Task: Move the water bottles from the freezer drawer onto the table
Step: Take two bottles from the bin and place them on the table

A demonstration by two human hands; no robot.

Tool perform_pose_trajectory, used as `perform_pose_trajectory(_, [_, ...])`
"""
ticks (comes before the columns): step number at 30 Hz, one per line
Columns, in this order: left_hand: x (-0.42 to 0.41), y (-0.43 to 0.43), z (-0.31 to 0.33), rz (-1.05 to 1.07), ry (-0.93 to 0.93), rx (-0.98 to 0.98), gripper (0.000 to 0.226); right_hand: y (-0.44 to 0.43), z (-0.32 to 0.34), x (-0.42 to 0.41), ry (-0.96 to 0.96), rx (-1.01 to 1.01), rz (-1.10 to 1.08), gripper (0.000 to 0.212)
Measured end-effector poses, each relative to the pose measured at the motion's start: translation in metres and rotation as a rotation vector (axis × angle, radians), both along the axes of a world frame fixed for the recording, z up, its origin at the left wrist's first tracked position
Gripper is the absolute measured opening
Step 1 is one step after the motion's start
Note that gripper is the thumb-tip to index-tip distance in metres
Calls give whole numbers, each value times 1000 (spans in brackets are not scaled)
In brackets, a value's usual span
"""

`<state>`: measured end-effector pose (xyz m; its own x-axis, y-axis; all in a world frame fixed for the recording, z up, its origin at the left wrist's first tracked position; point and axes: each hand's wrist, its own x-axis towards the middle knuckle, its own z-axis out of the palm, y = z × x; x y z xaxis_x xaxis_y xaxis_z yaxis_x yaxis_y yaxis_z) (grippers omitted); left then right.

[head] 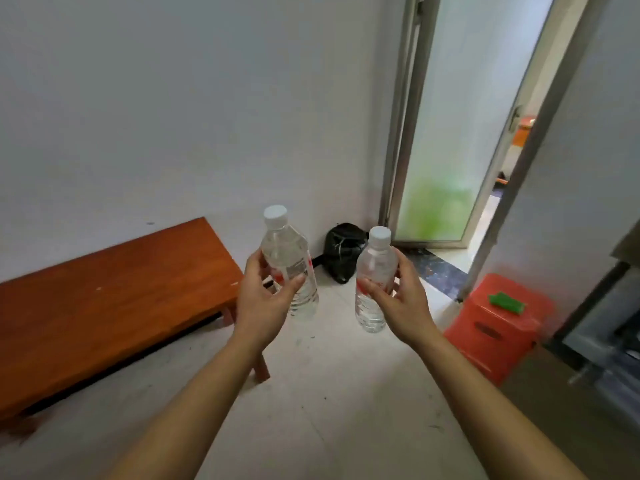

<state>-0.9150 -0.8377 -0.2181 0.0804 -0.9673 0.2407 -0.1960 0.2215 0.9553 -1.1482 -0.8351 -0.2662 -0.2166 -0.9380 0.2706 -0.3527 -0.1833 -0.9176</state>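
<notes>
I hold two clear water bottles with white caps upright in the air over the floor. My left hand [265,296] grips the left bottle [289,258] around its labelled middle. My right hand [398,296] grips the right bottle [374,271] the same way. The low brown wooden table [114,292] stands to the left against the wall, its near right corner just left of my left hand. At the far right edge part of the freezer [609,341] shows, blurred; I cannot make out its drawer.
A red plastic stool [498,323] with a green object [507,301] on top stands at the right beside the freezer. A black bag [343,251] lies in the corner by the wall. Behind it a frosted glass door [460,133] stands ajar. The floor is pale tile.
</notes>
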Motion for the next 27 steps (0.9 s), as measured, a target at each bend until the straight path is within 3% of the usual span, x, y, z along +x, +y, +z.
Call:
perform_pose_trajectory(5, [168,-51,7,182,1,-19,57,-94,8,177,27,-16,255,70])
perform_pose_trajectory(8, [243,-72,6,281,-19,-11,59,-136,12,259,39,-39,357,57])
perform_pose_trajectory(11, [302,-89,-1,374,-56,-11,60,-175,11,325,47,-36,454,57])
perform_pose_trajectory(23, [465,-226,-40,566,-90,37,62,-347,-19,514,-27,19,706,74])
perform_pose_trajectory(27, [515,-286,-32,608,-97,34,66,-415,-19,574,59,29,772,92])
